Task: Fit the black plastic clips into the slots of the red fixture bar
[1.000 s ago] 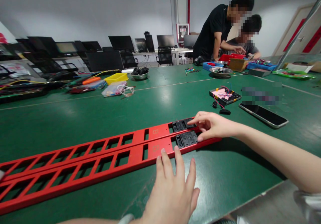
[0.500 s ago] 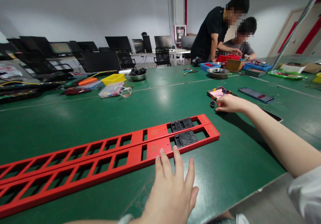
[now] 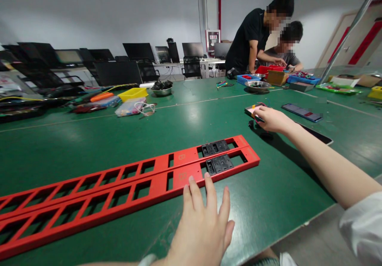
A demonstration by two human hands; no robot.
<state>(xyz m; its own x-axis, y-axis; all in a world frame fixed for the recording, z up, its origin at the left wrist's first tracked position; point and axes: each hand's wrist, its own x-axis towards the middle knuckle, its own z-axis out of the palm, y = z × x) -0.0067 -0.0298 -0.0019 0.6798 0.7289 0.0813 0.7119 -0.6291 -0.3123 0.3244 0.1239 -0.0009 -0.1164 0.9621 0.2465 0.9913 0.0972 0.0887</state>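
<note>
My left hand [image 3: 203, 226] is open, palm down and fingers spread, with its fingertips at the near edge of the front red slotted frame [image 3: 162, 184]. A second red slotted frame [image 3: 161, 162] lies alongside it. Black modules [image 3: 219, 164] sit in a slot of the front frame, and similar black modules [image 3: 215, 148] sit in the rear one. My right hand [image 3: 273, 119] is closed over the right part of a black box with a pink top [image 3: 251, 109]. A dark edge and a wire show at its fingertips; what it grips is partly hidden. A small black connector [image 3: 251, 124] lies beside it.
A phone [image 3: 302, 112] and a dark flat device [image 3: 316, 134] lie right of my right hand. Farther back are metal bowls [image 3: 162, 92], a yellow tray [image 3: 133, 94], a blue bin [image 3: 247, 79] and coloured leads [image 3: 223, 84]. Two people [image 3: 246, 39] work at the far side.
My right hand has moved slightly up and away from me, from in front of the pink-topped box to over its right part. The left hand stays by the frame. The view has shifted slightly.
</note>
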